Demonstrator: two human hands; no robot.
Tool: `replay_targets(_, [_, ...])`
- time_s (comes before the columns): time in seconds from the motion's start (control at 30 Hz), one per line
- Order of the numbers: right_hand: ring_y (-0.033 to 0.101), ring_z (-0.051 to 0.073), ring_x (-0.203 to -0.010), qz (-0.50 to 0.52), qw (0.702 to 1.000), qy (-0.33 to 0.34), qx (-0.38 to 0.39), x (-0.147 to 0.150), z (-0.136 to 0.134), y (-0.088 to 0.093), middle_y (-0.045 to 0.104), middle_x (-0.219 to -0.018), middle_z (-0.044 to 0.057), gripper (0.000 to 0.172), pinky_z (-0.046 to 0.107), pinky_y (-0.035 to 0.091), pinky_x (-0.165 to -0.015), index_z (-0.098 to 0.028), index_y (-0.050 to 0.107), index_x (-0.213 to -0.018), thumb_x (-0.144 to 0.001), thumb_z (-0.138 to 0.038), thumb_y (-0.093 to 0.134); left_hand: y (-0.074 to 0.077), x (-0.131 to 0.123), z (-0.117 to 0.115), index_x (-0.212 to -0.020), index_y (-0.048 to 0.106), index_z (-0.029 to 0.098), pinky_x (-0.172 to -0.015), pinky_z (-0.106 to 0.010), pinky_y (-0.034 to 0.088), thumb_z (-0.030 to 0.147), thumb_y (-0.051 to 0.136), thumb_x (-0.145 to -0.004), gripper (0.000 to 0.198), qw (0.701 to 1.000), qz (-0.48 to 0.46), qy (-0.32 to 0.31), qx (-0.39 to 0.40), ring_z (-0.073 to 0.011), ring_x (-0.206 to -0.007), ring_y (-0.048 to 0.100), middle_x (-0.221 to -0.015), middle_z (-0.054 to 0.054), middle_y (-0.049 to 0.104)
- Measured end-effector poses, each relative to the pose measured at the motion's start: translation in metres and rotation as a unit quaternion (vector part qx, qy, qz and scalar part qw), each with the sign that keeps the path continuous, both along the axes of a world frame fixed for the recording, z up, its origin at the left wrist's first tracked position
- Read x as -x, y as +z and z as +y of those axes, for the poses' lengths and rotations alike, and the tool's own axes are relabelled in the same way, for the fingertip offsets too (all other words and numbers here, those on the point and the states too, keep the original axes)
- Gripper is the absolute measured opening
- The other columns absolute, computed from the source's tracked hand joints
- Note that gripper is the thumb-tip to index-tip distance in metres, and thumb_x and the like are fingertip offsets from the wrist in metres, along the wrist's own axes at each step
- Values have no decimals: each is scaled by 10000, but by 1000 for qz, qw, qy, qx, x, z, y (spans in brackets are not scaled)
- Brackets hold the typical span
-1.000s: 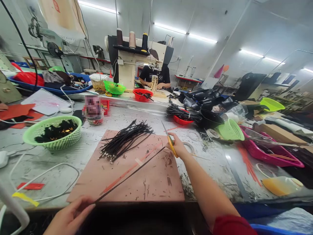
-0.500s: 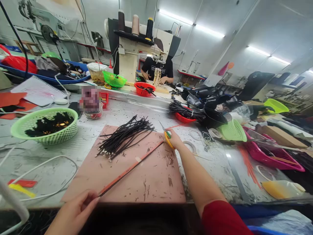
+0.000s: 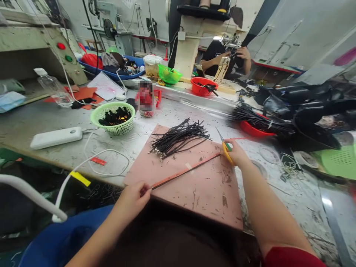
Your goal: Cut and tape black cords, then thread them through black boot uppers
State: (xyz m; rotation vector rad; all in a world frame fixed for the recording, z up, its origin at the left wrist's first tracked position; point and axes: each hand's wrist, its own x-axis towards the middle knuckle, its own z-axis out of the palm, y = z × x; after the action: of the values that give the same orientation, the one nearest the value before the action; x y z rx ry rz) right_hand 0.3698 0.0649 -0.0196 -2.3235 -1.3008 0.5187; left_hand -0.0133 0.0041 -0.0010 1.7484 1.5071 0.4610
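Note:
My left hand (image 3: 139,196) is closed in a pinch on the near end of a thin black cord (image 3: 167,181) at the front edge of a pink board (image 3: 203,196). The cord runs taut beside an orange-red measuring strip (image 3: 174,175), held by a bit of tape. My right hand (image 3: 238,152) is closed round scissors (image 3: 227,151) with yellow and green handles, blades pointing away, at the cord's far end; whether its fingers also grip the cord is hard to see. Behind the strip lies a pile of cut black cords (image 3: 180,137) with pale tips.
A green basket (image 3: 112,129) of black pieces stands left, near a white power bank (image 3: 56,137) and a white cable. A red bowl (image 3: 256,128) under black cords sits back right. Behind, a person's hand (image 3: 244,53) is by a sewing machine (image 3: 185,48).
The view has swung left and down, so everything sits further right. Both hands keep their hold at the strip's ends. The co-worker's hand has risen beside the sewing machine.

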Motion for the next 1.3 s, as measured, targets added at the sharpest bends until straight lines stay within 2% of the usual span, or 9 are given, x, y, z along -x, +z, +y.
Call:
replay_targets(0.2, [536,170,-579,-1,1000,-3,4,-1,-3,-3,617,-724,23,559,271,419,-587,-181,510,-1162,-622,-281,611,7,-6,-5,-605,580,192,-534,-241,330,241,505,-669,110,1000,12,18,-19,-160,-519,509,-526,12,550])
replay_targets(0.5, [574,218,-696,-47,999,-12,-5,8,-10,3,635,-787,57,518,288,405,-618,-231,512,-1189,-679,-271,592,7,-8,-4,-565,559,206,-526,-235,309,225,512,-642,92,999,18,38,-20,-145,-503,477,-508,29,530])
replay_targets(0.67, [595,248,-725,-101,993,-53,-16,20,-62,12,654,-806,64,487,311,402,-622,-277,486,-1246,-761,-302,528,-4,-2,0,-540,566,201,-492,-228,360,365,565,-625,185,996,-87,36,9,-144,-477,467,-473,28,508])
replay_targets(0.77, [603,254,-827,-143,990,-14,-2,20,-106,6,649,-974,85,450,315,422,-659,-271,516,-1227,-777,-287,512,-8,-6,4,-559,604,196,-491,-219,385,399,653,-574,209,974,-188,66,106,-135,-501,457,-493,30,517])
replay_targets(0.9, [603,264,-892,-147,987,-23,59,7,-157,-4,627,-1032,96,486,334,447,-707,-237,500,-1245,-761,-283,516,4,-22,9,-520,595,191,-488,-217,399,382,695,-531,217,940,-261,72,209,-121,-490,423,-460,35,495])
replay_targets(1.0, [589,238,-953,-115,992,13,42,-5,-174,-3,624,-1074,83,553,315,441,-783,-216,495,-1244,-694,-195,545,17,-44,12,-445,544,182,-482,-223,409,376,701,-477,252,922,-293,68,245,-115,-479,422,-445,30,481])
replay_targets(1.1, [604,233,-870,-110,993,17,29,-14,-166,1,660,-956,66,443,313,441,-748,-224,610,-1094,-662,-155,543,22,-70,12,-439,502,171,-393,-189,324,365,695,-472,275,899,-342,90,260,-59,-393,308,-423,63,417])
replay_targets(1.2, [582,261,-862,-125,992,-19,-6,-20,-136,2,641,-918,103,272,350,423,-744,-192,666,-924,-703,-168,508,21,-97,10,-484,500,158,-338,-166,193,364,688,-495,279,881,-372,86,279,-18,-345,190,-426,91,394])
replay_targets(1.3, [541,278,-919,-121,990,-38,-63,-27,-98,0,608,-904,123,187,370,394,-797,-170,653,-764,-663,-106,510,21,-117,8,-520,517,152,-357,-151,227,341,697,-504,261,887,-378,76,256,-22,-361,283,-444,75,469])
